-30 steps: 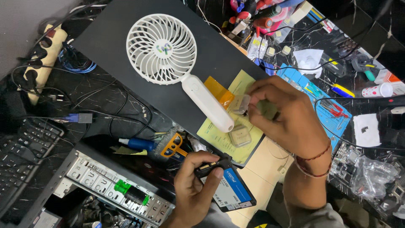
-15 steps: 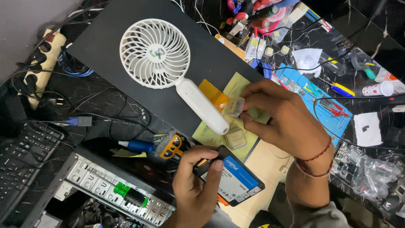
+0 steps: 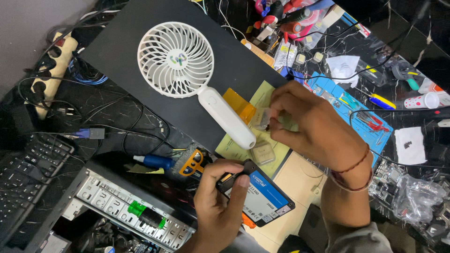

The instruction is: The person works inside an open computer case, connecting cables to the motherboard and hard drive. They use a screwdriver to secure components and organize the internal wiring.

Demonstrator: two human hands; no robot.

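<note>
Power strip (image 3: 47,70): far left edge, cables trailing over the dark bench; snag risk if anything near it is dragged.
Handheld fan (image 3: 178,61): white, lying flat on a black mat (image 3: 122,51), handle end just beside the right hand's fingers; a knock from that hand could roll it.
Left hand (image 3: 220,206): closed around the near corner of a flat black drive (image 3: 258,192) with a blue label, thumb on top. Drive is tilted, one end propped, the rest unsupported; likely to slip if the grip eases.
Square chip (image 3: 262,153): loose on a yellow-green sheet (image 3: 234,147), between the two hands; easily brushed off.
Right hand (image 3: 314,129): fingertips pinched narrowly on a small pale part (image 3: 261,118) above the sheet. Hold looks slight; a drop would lose it among clutter.
Blue tool tray (image 3: 375,140): right, partly under the wrist.
</note>
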